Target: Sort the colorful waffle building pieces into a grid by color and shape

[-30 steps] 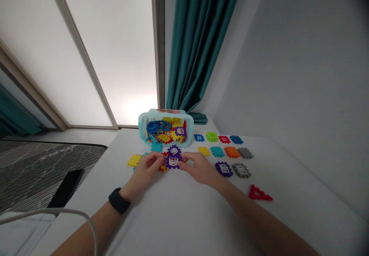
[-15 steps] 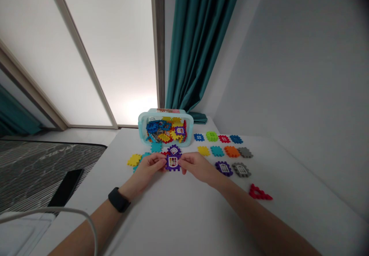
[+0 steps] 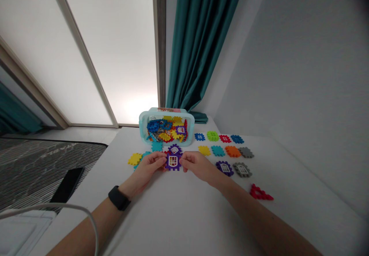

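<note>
Here, in the view from my head, my left hand (image 3: 149, 166) and my right hand (image 3: 198, 167) meet near the middle of the white worktop (image 3: 178, 217). Both hands are partly closed, and between them they pinch the left and right edges of a purple window tile (image 3: 173, 162). A second purple tile (image 3: 174, 149) sits just behind it on the far side; I cannot tell whether the two are joined. To the left of my hands lies a yellow tile (image 3: 135, 158), and a teal tile (image 3: 157, 146) lies farther off. Beyond these, a light-blue plastic tub (image 3: 141, 129) lies on its side, heaped with coloured tiles. To the right are a far row of small tiles (image 3: 212, 136) and a nearer row of yellow, teal, orange and grey tiles (image 3: 233, 151). Nearer still are another purple window tile (image 3: 224, 168), a grey window tile (image 3: 242, 169) and a red triangular piece (image 3: 261, 192). A black watch (image 3: 118, 198) circles my left wrist.
</note>
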Tool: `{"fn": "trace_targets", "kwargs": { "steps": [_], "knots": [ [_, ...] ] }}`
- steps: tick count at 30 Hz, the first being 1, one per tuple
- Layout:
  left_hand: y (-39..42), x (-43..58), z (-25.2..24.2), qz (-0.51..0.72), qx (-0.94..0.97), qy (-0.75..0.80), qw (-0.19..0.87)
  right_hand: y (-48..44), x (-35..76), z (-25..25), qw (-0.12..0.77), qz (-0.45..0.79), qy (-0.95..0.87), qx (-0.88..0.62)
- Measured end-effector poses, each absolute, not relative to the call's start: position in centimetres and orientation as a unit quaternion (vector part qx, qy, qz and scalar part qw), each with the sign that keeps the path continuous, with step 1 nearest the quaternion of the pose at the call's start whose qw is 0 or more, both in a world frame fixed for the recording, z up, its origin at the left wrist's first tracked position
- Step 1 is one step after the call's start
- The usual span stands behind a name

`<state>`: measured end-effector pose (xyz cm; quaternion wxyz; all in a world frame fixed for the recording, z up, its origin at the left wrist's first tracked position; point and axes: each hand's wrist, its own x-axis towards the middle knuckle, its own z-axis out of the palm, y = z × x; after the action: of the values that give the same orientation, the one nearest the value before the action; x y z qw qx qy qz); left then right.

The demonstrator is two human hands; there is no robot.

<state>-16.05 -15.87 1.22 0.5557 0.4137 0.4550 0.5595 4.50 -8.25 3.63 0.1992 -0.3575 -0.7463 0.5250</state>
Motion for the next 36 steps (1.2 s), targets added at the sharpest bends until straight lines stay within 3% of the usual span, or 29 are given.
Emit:
{"fn": "trace_targets", "kwargs": {
  "steps": [4,11,18,20,27,36],
  "knots": [
    [-15.9,-16.2,1.1,0.546,0.477,0.483,0.492,-8.3,4.4,3.7,0.216,0.535,-0.744,-0.337],
    [-16.5,-16.2,1.5,0.528,0.667,0.498,0.17,-8.0,4.6,3.2,0.252,0.543,-0.747,-0.287],
    [-16.5,-16.3,1.5,0.505,0.715,0.468,0.116,-7.7,4.8,2.6,0.249,0.539,-0.761,-0.262],
    [-16.5,-16.4,1.4,0.494,0.719,0.474,0.12,-7.7,4.9,2.9,0.263,0.478,-0.796,-0.262],
    [-16.5,-16.7,0.9,0.467,0.728,0.487,0.119,-7.9,5.6,2.6,0.315,0.087,-0.934,-0.147],
    [-16.3,-17.3,0.9,0.427,0.772,0.471,-0.009,-7.9,5.4,2.2,0.345,-0.014,-0.93,-0.125]
  ]
}}
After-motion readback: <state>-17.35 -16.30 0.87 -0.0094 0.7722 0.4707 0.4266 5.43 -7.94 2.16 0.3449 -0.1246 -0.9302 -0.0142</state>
